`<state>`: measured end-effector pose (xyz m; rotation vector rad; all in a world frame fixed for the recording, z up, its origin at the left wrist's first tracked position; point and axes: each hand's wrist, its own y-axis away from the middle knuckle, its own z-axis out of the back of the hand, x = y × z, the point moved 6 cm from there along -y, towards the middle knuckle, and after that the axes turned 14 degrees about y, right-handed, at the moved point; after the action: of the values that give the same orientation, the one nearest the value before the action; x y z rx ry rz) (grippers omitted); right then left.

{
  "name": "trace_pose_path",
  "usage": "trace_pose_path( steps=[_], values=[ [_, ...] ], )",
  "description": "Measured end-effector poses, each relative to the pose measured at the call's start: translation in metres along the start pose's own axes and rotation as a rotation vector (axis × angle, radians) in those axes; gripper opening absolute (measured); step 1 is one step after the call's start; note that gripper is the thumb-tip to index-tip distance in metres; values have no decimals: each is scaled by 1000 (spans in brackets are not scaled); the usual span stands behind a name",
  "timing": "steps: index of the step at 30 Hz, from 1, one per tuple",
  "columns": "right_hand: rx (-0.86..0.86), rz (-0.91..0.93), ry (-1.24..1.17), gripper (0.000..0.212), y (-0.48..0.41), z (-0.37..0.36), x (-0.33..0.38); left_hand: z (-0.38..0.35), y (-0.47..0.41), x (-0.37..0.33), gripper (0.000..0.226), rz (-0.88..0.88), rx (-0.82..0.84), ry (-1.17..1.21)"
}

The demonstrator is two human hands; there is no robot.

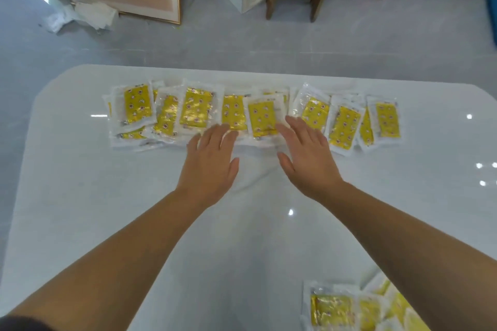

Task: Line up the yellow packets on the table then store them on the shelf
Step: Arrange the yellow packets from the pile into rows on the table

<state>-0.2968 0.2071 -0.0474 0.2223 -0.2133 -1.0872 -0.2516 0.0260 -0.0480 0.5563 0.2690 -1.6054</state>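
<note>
Yellow packets (262, 115), each a clear wrapper with a gold-yellow printed sachet inside, lie in a rough overlapping row across the far side of the white worktop (107, 196). A second heap (333, 309) of them sits at the near right edge (partly hidden by the right forearm). The left hand (209, 161) and the right hand (306, 158) are flat with fingers straight and spread, holding nothing, their fingertips touching the near edge of the row's middle packets.
</note>
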Motion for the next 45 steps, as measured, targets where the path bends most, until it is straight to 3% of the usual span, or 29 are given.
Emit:
trace_pose_path(
  steps=[8,11,15,18,22,28,33,37,40,45],
  values=[
    [337,-108,-7,54,184,-62,-90,-99,99,-118,39,101,203,164],
    [445,-65,18,59,237,-83,-114,-146,137,-160,42,212,367,157],
    [512,141,132,73,294,-107,-130,-203,177,-203,83,262,549,41],
    [490,252,225,95,321,-128,-134,-231,191,-225,106,214,579,-138],
    [367,341,207,105,328,-142,-116,-242,189,-226,102,211,502,-272],
    [336,217,235,81,304,-150,-103,-244,190,-203,56,310,501,-139],
    [349,243,190,41,296,-150,-94,-233,193,-201,35,182,452,-72],
    [361,154,27,24,283,-139,-104,-224,200,-218,39,-131,474,-108],
    [408,44,-116,24,273,-130,-125,-227,208,-230,41,-333,544,-142],
    [581,183,-327,26,262,-109,-141,-244,209,-238,49,-431,640,-328]
  ],
)
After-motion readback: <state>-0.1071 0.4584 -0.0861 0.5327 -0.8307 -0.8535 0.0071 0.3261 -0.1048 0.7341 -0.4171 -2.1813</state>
